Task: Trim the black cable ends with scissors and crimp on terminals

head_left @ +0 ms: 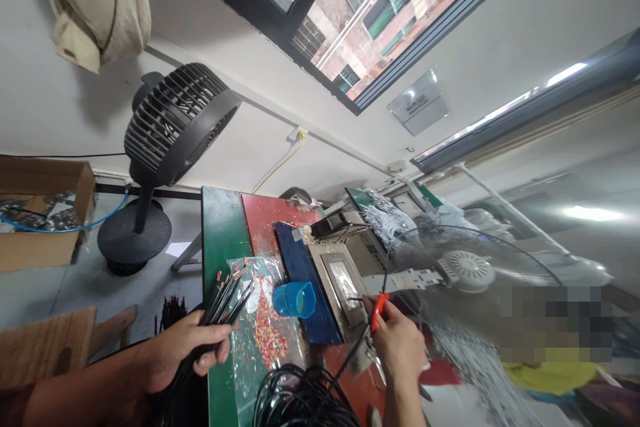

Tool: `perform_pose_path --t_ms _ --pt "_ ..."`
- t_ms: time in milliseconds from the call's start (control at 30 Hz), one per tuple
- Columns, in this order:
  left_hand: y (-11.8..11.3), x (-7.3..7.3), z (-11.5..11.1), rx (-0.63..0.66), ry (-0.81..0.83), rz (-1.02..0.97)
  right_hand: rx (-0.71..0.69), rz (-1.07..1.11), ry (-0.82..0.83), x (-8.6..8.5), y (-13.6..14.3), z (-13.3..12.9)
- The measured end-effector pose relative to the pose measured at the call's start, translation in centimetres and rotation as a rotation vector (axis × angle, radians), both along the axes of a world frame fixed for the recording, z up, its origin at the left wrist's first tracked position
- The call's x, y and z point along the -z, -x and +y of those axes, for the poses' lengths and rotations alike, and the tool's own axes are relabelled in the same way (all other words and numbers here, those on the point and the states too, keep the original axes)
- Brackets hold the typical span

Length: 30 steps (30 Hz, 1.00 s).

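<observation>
My left hand [193, 347] is closed around a bundle of black cables [225, 303] whose stripped ends show coloured wires. At the right, my right hand [397, 340] grips an orange-red object [379, 311], perhaps a tool handle; its shape is partly hidden by the fingers. A black cable runs past this hand, towards the coil of black cable [300, 400] at the bottom. Between my hands, a blue cup [295, 299] lies near a clear plastic bag [243, 353] and a heap of small red and yellow bits [270, 340].
A blue slotted panel [305, 280] and a metal-framed device [345, 283] sit beyond the cup on the green table [220, 227]. A large fan [465, 270] stands at the right, a dark fan [180, 127] at the left, near a cardboard box [45, 250].
</observation>
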State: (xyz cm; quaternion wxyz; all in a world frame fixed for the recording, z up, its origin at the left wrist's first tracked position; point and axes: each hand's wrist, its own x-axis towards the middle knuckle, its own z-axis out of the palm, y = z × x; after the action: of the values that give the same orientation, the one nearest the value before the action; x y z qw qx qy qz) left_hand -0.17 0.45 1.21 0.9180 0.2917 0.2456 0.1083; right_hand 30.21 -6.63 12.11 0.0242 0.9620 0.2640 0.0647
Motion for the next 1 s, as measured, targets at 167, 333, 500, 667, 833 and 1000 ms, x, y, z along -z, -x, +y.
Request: perform_pose_path --t_ms 167,333,500,667,833,1000 --pt "0.05 0.33 -0.08 -0.002 0.01 -0.009 -0.002 -0.005 0.01 0.3 0.02 0.02" --pt "-0.01 0.69 -0.15 -0.034 0.034 -0.018 -0.003 -0.006 0.025 0.44 0.17 0.09" --pt "0.09 0.16 -0.04 -0.033 0.019 0.002 0.015 -0.006 0.022 0.58 0.16 -0.07" --pt "0.08 0.25 -0.1 -0.039 0.02 -0.001 0.002 -0.016 0.001 0.52 0.31 -0.18" --pt "0.02 0.64 -0.18 -0.046 0.026 -0.002 0.015 -0.014 -0.002 0.45 0.64 -0.16" --pt "0.06 0.53 -0.11 -0.04 0.02 0.024 0.012 0.011 -0.01 0.49 0.89 -0.25"
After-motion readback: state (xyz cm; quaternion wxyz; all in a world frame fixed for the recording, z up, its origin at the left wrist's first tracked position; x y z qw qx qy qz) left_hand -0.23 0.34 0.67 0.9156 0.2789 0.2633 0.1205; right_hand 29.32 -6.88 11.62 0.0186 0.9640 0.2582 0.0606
